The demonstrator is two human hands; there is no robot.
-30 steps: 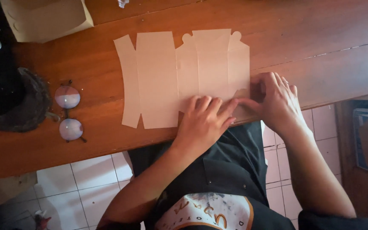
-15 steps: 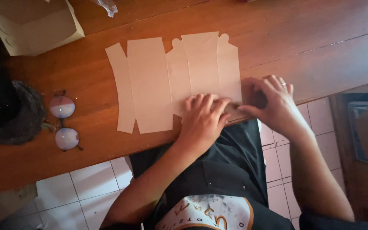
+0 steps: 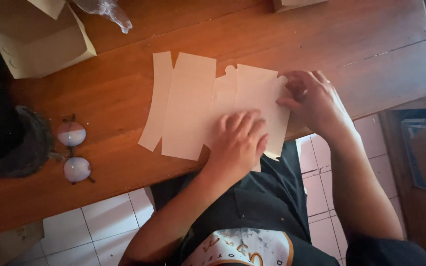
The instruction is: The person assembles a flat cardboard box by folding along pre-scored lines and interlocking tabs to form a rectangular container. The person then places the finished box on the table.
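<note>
A flat, pale cardboard box blank (image 3: 193, 103) with several panels and tabs lies on the brown wooden table (image 3: 351, 54), its near corner overhanging the table's front edge. My left hand (image 3: 240, 140) presses flat on the blank's near right panel, fingers spread. My right hand (image 3: 314, 101) is at the blank's right edge, fingertips folding the rightmost panel over.
A folded cardboard box (image 3: 35, 39) stands at the table's far left, with clear crumpled plastic (image 3: 107, 12) beside it. Round glasses (image 3: 72, 150) lie near the left front edge, next to a dark bag (image 3: 6, 143). White floor tiles (image 3: 99, 231) show below.
The rightmost panel of the blank has been folded over by my right hand. My left hand stays pressed on the blank. The view has shifted.
</note>
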